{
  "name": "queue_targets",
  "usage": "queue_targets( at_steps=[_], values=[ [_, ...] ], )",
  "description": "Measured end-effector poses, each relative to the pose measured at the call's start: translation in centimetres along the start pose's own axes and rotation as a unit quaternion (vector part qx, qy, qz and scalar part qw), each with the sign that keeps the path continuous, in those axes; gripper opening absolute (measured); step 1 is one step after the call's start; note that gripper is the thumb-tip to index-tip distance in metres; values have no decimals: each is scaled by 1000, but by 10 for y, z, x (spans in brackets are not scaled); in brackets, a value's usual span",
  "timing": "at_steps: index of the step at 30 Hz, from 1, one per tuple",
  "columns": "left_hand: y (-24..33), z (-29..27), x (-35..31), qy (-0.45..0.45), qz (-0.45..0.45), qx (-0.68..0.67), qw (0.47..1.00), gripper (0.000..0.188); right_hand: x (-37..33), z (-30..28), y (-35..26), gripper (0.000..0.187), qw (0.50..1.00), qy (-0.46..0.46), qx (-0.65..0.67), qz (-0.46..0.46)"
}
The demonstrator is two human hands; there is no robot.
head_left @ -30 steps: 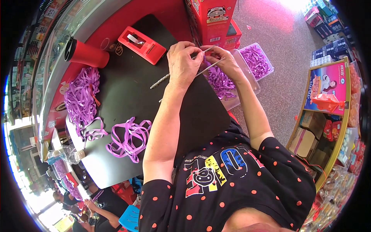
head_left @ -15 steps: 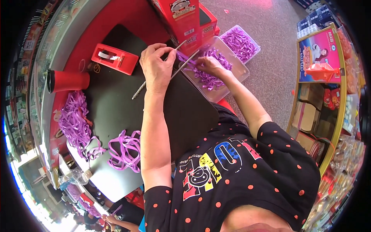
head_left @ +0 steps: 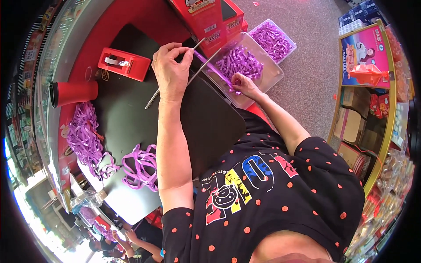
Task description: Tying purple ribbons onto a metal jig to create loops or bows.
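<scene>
Above the black tabletop (head_left: 206, 131), my left hand (head_left: 172, 72) is closed, thumb and forefinger pinching one end of a purple ribbon (head_left: 213, 69). Two thin metal rods (head_left: 204, 64) slant past these fingers; one passes behind the hand and reappears at its lower left. The ribbon stretches from there toward my right hand (head_left: 246, 86), whose curled fingers pinch its other part over a clear plastic bin (head_left: 275, 78). In that bin lies a heap of short folded purple ribbon pieces (head_left: 239, 62).
A second bin of purple pieces (head_left: 272, 42) stands beyond the first. Red boxes (head_left: 206, 22) rise at the far edge. On the table are a red tape dispenser (head_left: 124, 64), a red cup (head_left: 76, 93) and loose purple ribbons (head_left: 85, 136). Another person's hands (head_left: 127, 239) show at lower left.
My right hand has drawn away from my left, toward me and to the right, pulling the ribbon out long. My left hand has shifted slightly left, still pinching.
</scene>
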State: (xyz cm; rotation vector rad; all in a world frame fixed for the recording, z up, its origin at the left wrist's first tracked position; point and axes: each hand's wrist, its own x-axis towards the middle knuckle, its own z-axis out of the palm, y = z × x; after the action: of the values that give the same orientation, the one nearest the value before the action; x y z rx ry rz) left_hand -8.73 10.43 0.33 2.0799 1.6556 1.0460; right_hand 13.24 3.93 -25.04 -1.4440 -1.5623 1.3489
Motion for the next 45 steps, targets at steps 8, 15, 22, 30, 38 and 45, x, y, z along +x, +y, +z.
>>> queue_targets(
  at_steps=[8,15,22,30,38,45],
  values=[
    [0,-1,1,-9,-9,-6,1000,15,-45,7,3,15,975,50,-78,-203],
    [1,1,0,-10,-6,-5,1000,16,-88,-11,-8,17,967,63,-135,-205],
    [-3,2,0,-4,9,-4,1000,16,-158,-44,-65,20,901,65,-290,-317],
    [-9,3,3,-4,31,-14,999,19,-174,-60,-106,24,876,3,-292,-384],
    [-7,1,1,-13,17,-4,1000,20,-167,-54,-92,38,956,55,-183,-223],
    [-7,1,2,-15,9,-4,1000,21,-167,-44,-80,35,996,72,-42,-28]
  ],
)
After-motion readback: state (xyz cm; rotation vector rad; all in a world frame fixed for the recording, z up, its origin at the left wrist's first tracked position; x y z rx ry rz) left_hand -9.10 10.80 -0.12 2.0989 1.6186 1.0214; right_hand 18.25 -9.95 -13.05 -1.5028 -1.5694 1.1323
